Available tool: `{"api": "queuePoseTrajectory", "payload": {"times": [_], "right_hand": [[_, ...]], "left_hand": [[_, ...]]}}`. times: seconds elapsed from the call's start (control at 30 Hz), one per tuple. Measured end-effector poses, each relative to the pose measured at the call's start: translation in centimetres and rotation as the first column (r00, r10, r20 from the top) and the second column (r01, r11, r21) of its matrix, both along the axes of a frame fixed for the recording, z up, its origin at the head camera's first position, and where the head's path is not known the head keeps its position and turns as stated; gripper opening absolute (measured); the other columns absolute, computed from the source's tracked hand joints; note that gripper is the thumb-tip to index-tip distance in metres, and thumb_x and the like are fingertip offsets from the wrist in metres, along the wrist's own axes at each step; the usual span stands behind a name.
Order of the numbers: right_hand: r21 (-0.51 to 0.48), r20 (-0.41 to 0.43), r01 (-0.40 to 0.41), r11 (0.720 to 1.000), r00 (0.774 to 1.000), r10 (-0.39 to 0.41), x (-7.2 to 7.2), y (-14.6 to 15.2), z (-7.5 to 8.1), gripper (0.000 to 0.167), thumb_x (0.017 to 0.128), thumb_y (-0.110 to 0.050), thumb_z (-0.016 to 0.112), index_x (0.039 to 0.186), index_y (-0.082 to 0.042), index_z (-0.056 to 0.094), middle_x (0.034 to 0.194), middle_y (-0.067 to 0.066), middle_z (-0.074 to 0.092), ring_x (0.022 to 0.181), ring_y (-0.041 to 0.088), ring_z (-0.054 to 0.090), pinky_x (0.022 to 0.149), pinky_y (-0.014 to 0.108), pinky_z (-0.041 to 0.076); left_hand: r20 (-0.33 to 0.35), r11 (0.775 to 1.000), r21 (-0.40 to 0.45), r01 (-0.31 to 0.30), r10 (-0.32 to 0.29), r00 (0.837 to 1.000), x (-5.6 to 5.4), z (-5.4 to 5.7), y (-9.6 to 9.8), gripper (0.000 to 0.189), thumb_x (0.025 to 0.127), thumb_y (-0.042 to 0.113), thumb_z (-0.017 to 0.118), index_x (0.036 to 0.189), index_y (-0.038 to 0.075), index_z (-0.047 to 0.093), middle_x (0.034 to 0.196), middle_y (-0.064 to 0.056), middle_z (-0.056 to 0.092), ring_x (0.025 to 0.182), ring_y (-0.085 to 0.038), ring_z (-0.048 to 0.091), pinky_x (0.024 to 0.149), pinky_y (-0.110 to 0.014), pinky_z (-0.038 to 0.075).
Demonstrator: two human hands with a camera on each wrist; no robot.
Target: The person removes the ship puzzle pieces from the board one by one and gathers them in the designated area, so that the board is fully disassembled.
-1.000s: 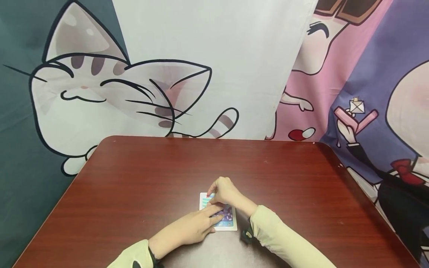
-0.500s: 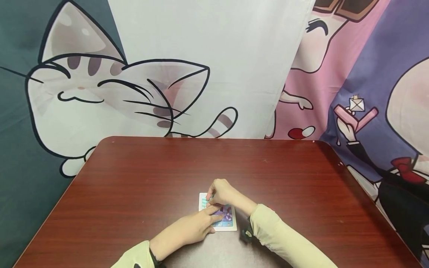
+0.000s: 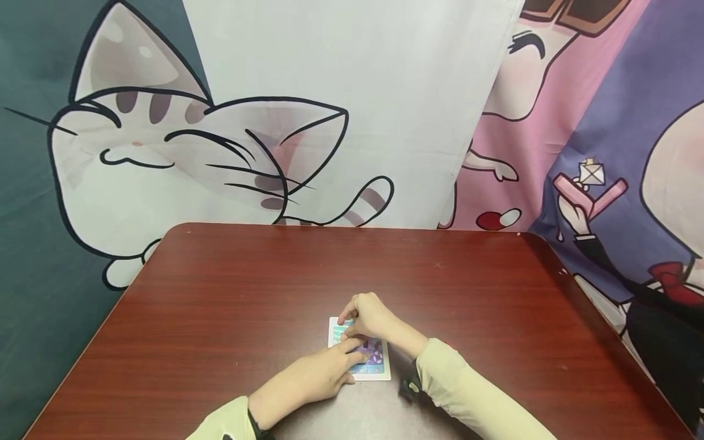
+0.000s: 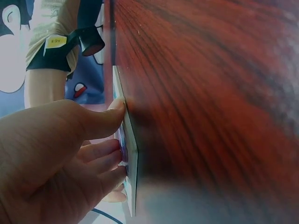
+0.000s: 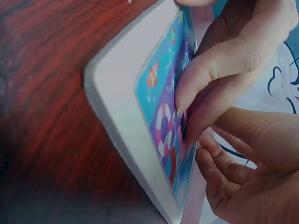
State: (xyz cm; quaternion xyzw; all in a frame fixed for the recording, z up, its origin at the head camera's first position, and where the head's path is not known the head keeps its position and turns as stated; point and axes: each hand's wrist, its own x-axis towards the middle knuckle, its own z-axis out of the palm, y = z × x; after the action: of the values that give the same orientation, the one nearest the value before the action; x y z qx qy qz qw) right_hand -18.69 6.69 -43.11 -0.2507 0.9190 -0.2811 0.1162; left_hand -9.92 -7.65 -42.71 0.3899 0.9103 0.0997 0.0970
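Note:
A thin flat board (image 3: pixel 379 369) with a white border and a blue and purple picture lies on the table. In the right wrist view its picture (image 5: pixel 164 130) includes a striped swim ring. My left hand (image 3: pixel 321 374) presses its extended fingers (image 5: pixel 210 70) on the picture, its thumb (image 4: pixel 116 112) at the board's near edge. Over the far part of the board, my right hand (image 3: pixel 370 315) bends its fingers down beside the left fingertips. In the right wrist view the right hand (image 5: pixel 261 168) has curled fingers; whether they pinch anything is hidden.
The reddish-brown wooden table (image 3: pixel 247 275) extends around the board on all sides. A printed cartoon cloth (image 3: pixel 412 110) hangs behind its far edge. A dark wrist-worn device (image 3: pixel 409 386) sits under the right cuff.
The view shifts slightly. Both hands stay at the board in nearly the same places, with only small movement of the right fingers.

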Motion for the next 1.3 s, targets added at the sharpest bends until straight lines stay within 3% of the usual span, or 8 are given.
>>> {"api": "queuePoseTrajectory", "payload": {"times": [0.33,0.6,1.0,1.13,1.3], "right_hand": [[-0.100,-0.067,-0.037,0.994,0.997,0.030,0.42,0.19,-0.25,0.016,0.063,-0.014,0.085,0.075,-0.008,0.076,0.079,0.001,0.069,0.071,0.013,0.060,0.060,0.018,0.049],[-0.057,-0.082,-0.036,0.998,0.996,0.032,0.52,-0.28,-0.25,0.018,0.062,-0.017,0.085,0.076,-0.010,0.077,0.080,-0.001,0.070,0.073,0.012,0.062,0.064,0.016,0.050],[-0.048,-0.101,-0.029,0.998,0.995,0.024,0.62,-0.01,-0.08,0.019,0.062,-0.019,0.085,0.077,-0.010,0.076,0.081,-0.001,0.071,0.074,0.012,0.063,0.067,0.019,0.052],[-0.042,-0.080,-0.023,0.999,0.997,0.020,0.41,-0.20,0.23,0.020,0.060,-0.017,0.086,0.074,-0.008,0.076,0.079,0.003,0.072,0.064,0.008,0.059,0.058,0.016,0.050],[-0.036,-0.030,0.006,0.999,1.000,-0.007,0.15,-0.61,0.50,0.018,0.058,-0.013,0.087,0.069,-0.008,0.074,0.068,0.001,0.070,0.056,0.004,0.054,0.057,0.017,0.049]], "left_hand": [[0.010,0.999,0.031,0.008,-0.008,1.000,-0.08,0.04,-0.24,0.045,0.088,0.028,0.060,0.129,0.011,0.055,0.141,-0.011,0.042,0.129,-0.028,0.042,0.101,-0.031,0.042],[-0.025,0.999,0.023,0.031,-0.030,0.999,-0.04,-0.08,-0.32,0.044,0.087,0.028,0.061,0.128,0.012,0.056,0.143,-0.009,0.041,0.132,-0.026,0.038,0.103,-0.030,0.040],[0.002,0.998,0.063,0.025,-0.025,1.000,-0.21,-0.02,-0.43,0.046,0.086,0.028,0.061,0.129,0.012,0.056,0.141,-0.010,0.042,0.130,-0.029,0.040,0.102,-0.032,0.041],[0.015,0.997,0.069,0.021,-0.022,1.000,-0.24,0.07,-0.45,0.046,0.086,0.028,0.061,0.130,0.013,0.056,0.141,-0.011,0.042,0.129,-0.030,0.041,0.100,-0.031,0.043],[0.006,0.997,0.071,0.029,-0.029,1.000,-0.22,-0.09,-0.42,0.046,0.087,0.028,0.061,0.130,0.013,0.056,0.144,-0.010,0.040,0.130,-0.030,0.040,0.100,-0.030,0.043]]}}
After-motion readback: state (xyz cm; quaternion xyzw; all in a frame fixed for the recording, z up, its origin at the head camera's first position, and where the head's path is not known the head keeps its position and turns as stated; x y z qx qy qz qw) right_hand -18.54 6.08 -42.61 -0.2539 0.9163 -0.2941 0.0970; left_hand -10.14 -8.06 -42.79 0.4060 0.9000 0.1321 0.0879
